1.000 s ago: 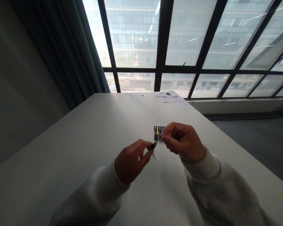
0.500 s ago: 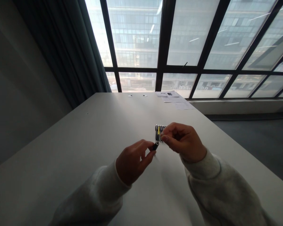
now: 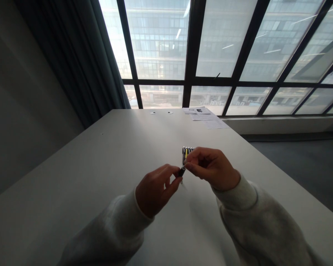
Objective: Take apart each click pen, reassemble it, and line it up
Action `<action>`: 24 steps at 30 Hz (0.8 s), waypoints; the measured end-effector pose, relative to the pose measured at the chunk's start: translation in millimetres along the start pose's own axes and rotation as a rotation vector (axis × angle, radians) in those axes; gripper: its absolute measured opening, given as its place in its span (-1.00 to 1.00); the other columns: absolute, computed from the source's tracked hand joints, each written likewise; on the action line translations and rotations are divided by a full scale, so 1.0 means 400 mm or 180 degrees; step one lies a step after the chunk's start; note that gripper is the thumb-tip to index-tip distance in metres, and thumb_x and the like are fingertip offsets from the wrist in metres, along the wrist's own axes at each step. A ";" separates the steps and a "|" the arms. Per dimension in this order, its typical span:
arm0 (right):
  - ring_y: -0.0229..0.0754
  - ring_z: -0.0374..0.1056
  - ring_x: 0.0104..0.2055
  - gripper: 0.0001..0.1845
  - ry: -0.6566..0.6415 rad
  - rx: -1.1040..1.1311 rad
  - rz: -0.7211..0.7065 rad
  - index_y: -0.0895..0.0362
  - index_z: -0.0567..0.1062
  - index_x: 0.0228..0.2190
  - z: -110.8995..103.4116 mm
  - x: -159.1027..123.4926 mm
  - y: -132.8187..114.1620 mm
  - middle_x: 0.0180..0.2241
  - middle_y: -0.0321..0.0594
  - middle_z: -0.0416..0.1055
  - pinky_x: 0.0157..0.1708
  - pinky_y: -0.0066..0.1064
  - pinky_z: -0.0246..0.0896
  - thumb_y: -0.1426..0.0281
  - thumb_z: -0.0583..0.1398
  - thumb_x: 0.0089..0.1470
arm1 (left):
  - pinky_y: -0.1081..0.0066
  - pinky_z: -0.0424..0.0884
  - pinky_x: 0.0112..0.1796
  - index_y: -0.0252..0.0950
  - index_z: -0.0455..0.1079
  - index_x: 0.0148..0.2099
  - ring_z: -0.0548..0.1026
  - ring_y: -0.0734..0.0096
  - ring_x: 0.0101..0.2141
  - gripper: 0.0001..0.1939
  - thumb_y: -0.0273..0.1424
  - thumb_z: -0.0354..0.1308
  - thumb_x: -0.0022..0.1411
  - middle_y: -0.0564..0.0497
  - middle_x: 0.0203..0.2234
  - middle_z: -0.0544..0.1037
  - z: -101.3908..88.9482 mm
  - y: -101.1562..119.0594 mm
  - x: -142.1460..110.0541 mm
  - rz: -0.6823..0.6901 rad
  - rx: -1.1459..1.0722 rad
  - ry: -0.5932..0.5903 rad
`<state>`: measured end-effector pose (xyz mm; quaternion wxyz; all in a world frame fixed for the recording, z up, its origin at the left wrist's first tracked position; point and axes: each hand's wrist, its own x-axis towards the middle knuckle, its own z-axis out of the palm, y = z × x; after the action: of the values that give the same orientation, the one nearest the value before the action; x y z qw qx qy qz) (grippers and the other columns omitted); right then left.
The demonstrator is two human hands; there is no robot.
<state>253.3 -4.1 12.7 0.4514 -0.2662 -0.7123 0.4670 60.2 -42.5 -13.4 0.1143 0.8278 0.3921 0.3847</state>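
Observation:
My left hand (image 3: 157, 188) pinches a short black pen barrel (image 3: 181, 172) between thumb and fingertips, tilted with its upper end toward the right. At that upper end, the thumb and forefinger of my right hand (image 3: 213, 168) are pressed together. They close on something small, mostly hidden by the fingers; I cannot make out which part it is. Just beyond both hands, several pens (image 3: 183, 155) lie side by side in a row on the table, one of them with a yellow section (image 3: 186, 152). My right hand covers part of this row.
The white table (image 3: 122, 155) reaches to the windows. Sheets of paper (image 3: 205, 117) lie at its far right corner. Two small round pieces (image 3: 152, 113) are near the far edge. A dark curtain (image 3: 100, 66) hangs at the left.
My right hand has moved left and slightly down, so its fingertips now meet the upper end of the barrel. My left hand keeps its hold, almost in place.

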 end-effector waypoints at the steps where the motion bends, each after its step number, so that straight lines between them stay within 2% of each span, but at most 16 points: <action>1: -0.39 0.10 -0.64 -0.83 0.0000 0.0002 0.0013 0.18 0.48 -0.45 0.000 0.000 0.001 -0.67 -0.44 0.19 -0.64 -0.51 0.01 0.37 0.35 -0.04 | 0.51 0.30 -0.49 -0.33 0.39 -0.21 0.33 0.56 -0.57 -0.91 -0.46 0.07 0.26 0.07 -0.49 0.45 0.000 0.001 0.000 -0.0001 -0.0014 -0.0003; 5: -0.38 0.10 -0.61 -0.80 -0.0120 0.0061 0.0086 0.20 0.50 -0.41 -0.002 -0.003 0.003 -0.65 -0.42 0.22 -0.63 -0.50 0.03 0.32 0.34 -0.02 | 0.51 0.31 -0.48 -0.33 0.39 -0.20 0.32 0.57 -0.57 -0.90 -0.46 0.06 0.27 0.07 -0.49 0.45 -0.002 0.003 0.002 -0.0004 -0.0034 0.0014; 10: -0.36 0.19 -0.59 -0.61 -0.0555 -0.0156 0.0420 0.21 0.48 -0.16 -0.028 0.001 0.022 -0.58 -0.37 0.31 -0.60 -0.51 0.11 0.23 0.30 0.03 | 0.51 0.31 -0.48 -0.31 0.39 -0.20 0.33 0.58 -0.58 -0.90 -0.46 0.07 0.27 0.08 -0.49 0.45 -0.003 0.000 0.002 -0.0031 0.0028 0.0070; 12: -0.35 0.23 -0.56 -0.60 -0.0691 -0.0738 0.0525 0.20 0.48 -0.16 -0.035 0.007 0.049 -0.55 -0.34 0.36 -0.56 -0.50 0.16 0.21 0.30 0.02 | 0.52 0.31 -0.48 -0.32 0.39 -0.20 0.33 0.58 -0.58 -0.91 -0.47 0.07 0.26 0.08 -0.49 0.46 -0.004 -0.002 0.002 -0.0017 0.0033 0.0097; 15: -0.28 0.32 -0.49 -0.59 -0.1030 -0.2001 0.0766 0.19 0.51 -0.21 -0.027 0.012 0.111 -0.44 -0.23 0.46 -0.43 -0.43 0.25 0.23 0.36 -0.09 | 0.53 0.31 -0.49 -0.32 0.39 -0.21 0.34 0.59 -0.58 -0.91 -0.47 0.08 0.25 0.07 -0.48 0.48 -0.005 -0.001 0.004 0.0028 0.0104 0.0138; 19: -0.07 0.40 -0.24 -0.45 -0.1645 -0.3093 0.1210 0.17 0.56 -0.17 0.004 0.012 0.198 -0.24 -0.07 0.50 -0.23 -0.31 0.27 0.31 0.46 -0.29 | 0.54 0.30 -0.50 -0.32 0.39 -0.21 0.32 0.60 -0.60 -0.92 -0.47 0.09 0.25 0.07 -0.47 0.48 -0.007 0.002 0.005 0.0085 0.0109 0.0163; 21: -0.05 0.41 -0.24 -0.54 -0.1751 -0.3202 0.1272 0.19 0.58 -0.22 0.019 0.011 0.226 -0.27 -0.07 0.51 -0.23 -0.34 0.27 0.41 0.44 -0.28 | 0.54 0.30 -0.50 -0.33 0.39 -0.21 0.32 0.60 -0.59 -0.92 -0.48 0.09 0.25 0.07 -0.48 0.48 -0.007 0.003 0.004 0.0092 0.0103 0.0166; 24: -0.07 0.44 -0.30 -0.80 -0.1757 -0.3189 0.1235 0.21 0.61 -0.40 0.036 0.012 0.246 -0.39 -0.09 0.54 -0.28 -0.38 0.27 0.57 0.33 -0.20 | 0.54 0.30 -0.49 -0.33 0.39 -0.21 0.32 0.60 -0.60 -0.92 -0.47 0.10 0.25 0.09 -0.50 0.47 -0.006 0.005 0.003 0.0069 0.0109 0.0155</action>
<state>234.1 35.2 -76.7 -0.0239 -0.4405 -0.8748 0.2003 60.0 -43.3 -10.2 0.0864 0.8242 0.3924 0.3991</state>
